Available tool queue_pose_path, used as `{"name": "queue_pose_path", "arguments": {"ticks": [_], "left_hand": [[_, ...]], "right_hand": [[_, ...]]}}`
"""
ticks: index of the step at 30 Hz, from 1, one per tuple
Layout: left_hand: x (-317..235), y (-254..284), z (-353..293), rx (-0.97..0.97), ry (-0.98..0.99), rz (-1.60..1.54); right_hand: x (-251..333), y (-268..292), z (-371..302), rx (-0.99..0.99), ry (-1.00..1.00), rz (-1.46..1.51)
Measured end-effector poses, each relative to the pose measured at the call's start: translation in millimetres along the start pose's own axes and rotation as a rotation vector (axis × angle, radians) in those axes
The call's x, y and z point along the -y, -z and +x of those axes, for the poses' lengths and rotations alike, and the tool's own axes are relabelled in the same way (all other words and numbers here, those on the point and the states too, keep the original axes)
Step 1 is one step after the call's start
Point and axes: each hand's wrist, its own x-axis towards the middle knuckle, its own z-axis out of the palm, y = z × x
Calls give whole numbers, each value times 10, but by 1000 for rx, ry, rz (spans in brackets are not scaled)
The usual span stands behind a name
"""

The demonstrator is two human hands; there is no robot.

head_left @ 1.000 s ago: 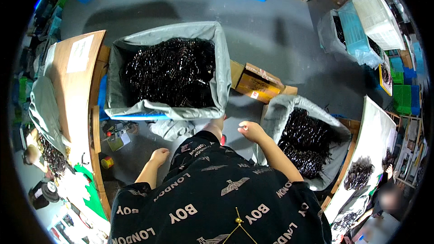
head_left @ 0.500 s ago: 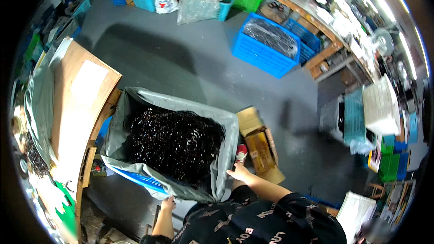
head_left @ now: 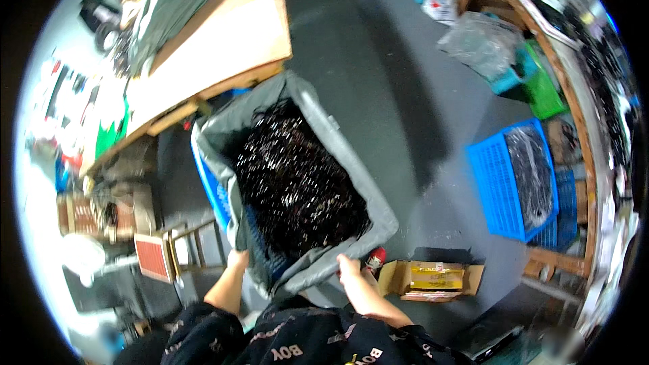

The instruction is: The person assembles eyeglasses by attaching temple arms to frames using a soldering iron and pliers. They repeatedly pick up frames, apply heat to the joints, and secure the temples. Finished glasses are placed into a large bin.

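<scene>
In front of me stands a blue plastic crate (head_left: 211,186) lined with a grey cloth (head_left: 331,138) folded over its rim. A deep heap of small, glossy black-brown pieces (head_left: 294,179) fills it; their kind is too fine to make out. My left hand (head_left: 236,260) is closed on the crate's near left rim. At the near right corner, my right hand (head_left: 349,267) grips the cloth-covered rim. The fingers of both hands are partly hidden by the cloth.
A wooden table (head_left: 236,34) adjoins the crate's far left end. An open cardboard box (head_left: 399,277) lies right of my red shoe (head_left: 376,257). Farther right stands a blue basket (head_left: 503,182) by a workbench (head_left: 568,81). A stool (head_left: 157,257) is at the left.
My view has turned left, so the table now appears farther up and the blue basket farther right. The crate now points away from me lengthwise, with both hands still at its near end.
</scene>
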Motion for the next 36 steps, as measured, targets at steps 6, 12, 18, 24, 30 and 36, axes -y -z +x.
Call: {"name": "queue_pose_path", "arguments": {"ticks": [6, 12, 18, 24, 30, 36], "left_hand": [[-564, -809, -1225, 309, 383, -104], [-1440, -1188, -1497, 1221, 180, 10], [-1549, -56, 780, -444, -788, 346], [-1250, 52, 2282, 38, -134, 222], [-1187, -66, 2177, -205, -213, 139], [-1238, 53, 1638, -168, -94, 163]], "right_hand": [[985, 883, 597, 34, 231, -19], [2357, 1284, 1034, 20, 375, 11], [2952, 1249, 913, -194, 301, -389], [3007, 1216, 884, -338, 156, -279], [3210, 1280, 1020, -213, 145, -311], [4454, 1089, 1687, 11, 345, -611]]}}
